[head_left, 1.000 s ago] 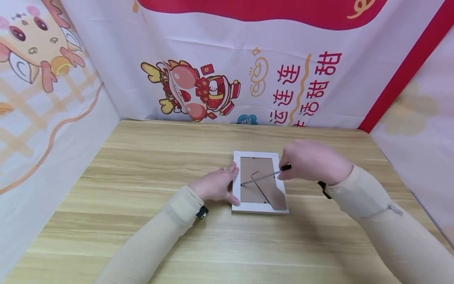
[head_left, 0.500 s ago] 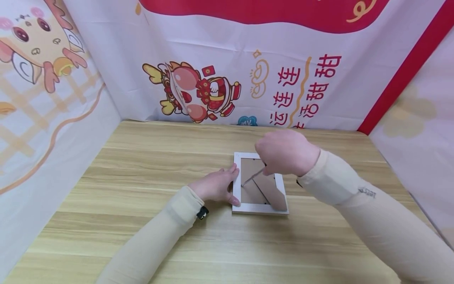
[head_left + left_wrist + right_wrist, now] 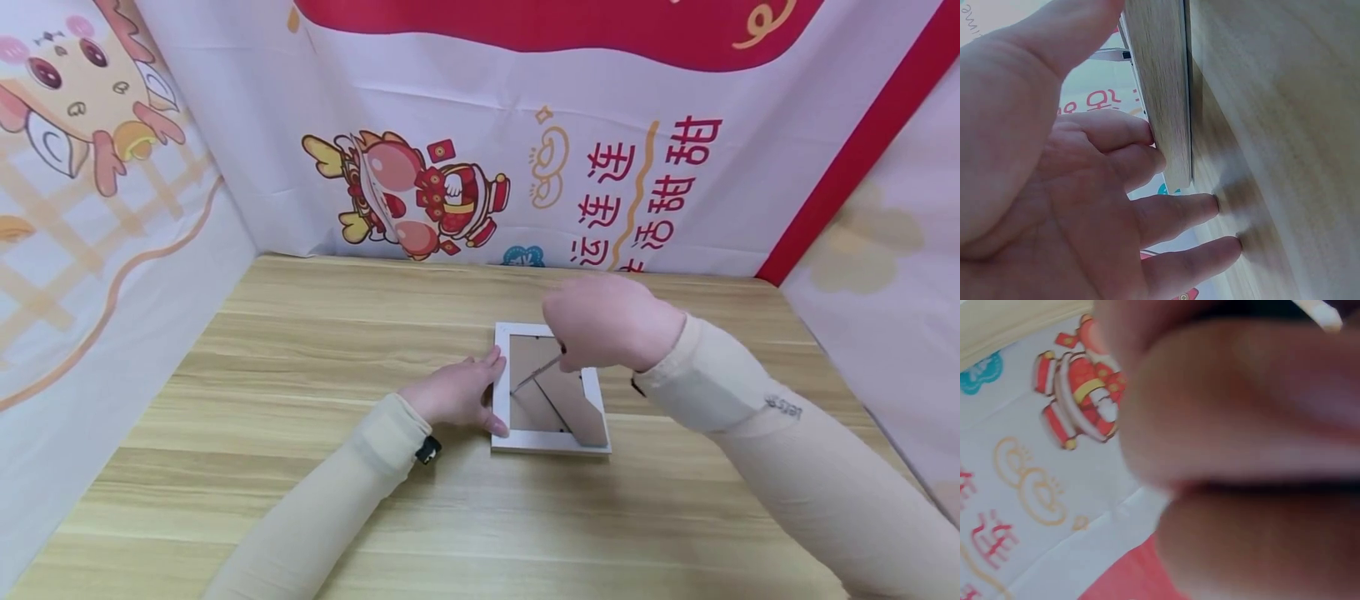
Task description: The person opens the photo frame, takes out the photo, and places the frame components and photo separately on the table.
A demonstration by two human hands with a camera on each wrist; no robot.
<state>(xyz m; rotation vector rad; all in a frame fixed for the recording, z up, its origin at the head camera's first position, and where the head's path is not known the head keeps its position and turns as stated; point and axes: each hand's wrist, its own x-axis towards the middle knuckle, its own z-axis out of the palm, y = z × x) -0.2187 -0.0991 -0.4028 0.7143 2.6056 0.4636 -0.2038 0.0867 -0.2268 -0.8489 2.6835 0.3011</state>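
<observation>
A white picture frame (image 3: 546, 442) lies back side up on the table, its brown backing board (image 3: 528, 354) and easel leg (image 3: 588, 412) showing. Along its left edge rests my left hand (image 3: 459, 392), thumb near the lower corner; in the left wrist view, fingers touch the frame's wood-grain side (image 3: 1163, 94) and the tabletop. My right hand (image 3: 611, 321) grips a screwdriver (image 3: 536, 373) above the frame's upper right part. The slanted metal shaft reaches the backing's left edge. Fingers (image 3: 1235, 419) blur the right wrist view, and the handle is mostly hidden.
A wood-grain table (image 3: 315, 350) surrounds the frame. White printed cloth (image 3: 465, 100) with red characters hangs behind it, and further cloth (image 3: 67, 275) closes off the left side. Bands with small black devices (image 3: 427, 450) sit at the wrists.
My right hand has moved left over the frame with the screwdriver, whose shaft stands steeper, its tip still at the left edge. The last half second brings little movement; my left hand stays put.
</observation>
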